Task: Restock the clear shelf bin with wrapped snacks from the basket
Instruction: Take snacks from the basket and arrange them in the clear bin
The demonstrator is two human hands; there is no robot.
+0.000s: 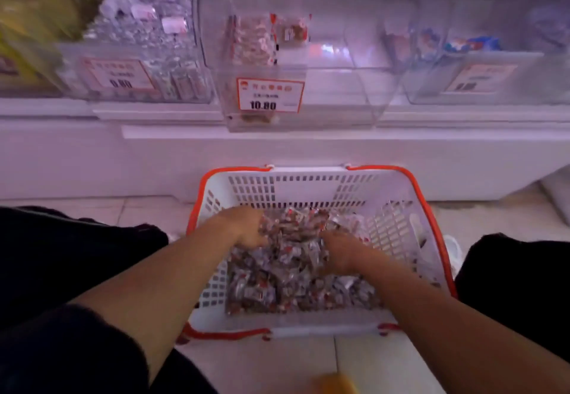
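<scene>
A white plastic basket (311, 191) with an orange rim sits on the floor in front of me, heaped with small wrapped snacks (296, 273) in silver and red wrappers. My left hand (243, 227) and my right hand (337, 253) are both dug into the pile, cupped around a raised mound of snacks (293, 224) between them. Above, on the shelf, the clear bin (339, 91) with a 10.80 price tag (270, 95) holds only a few packets at its back left.
A clear bin of silver sweets (138, 54) stands to the left, another clear bin (481, 63) with blue packets to the right. A white shelf ledge (308, 137) runs between bins and basket. My dark-clad knees (77, 255) flank the basket on the tiled floor.
</scene>
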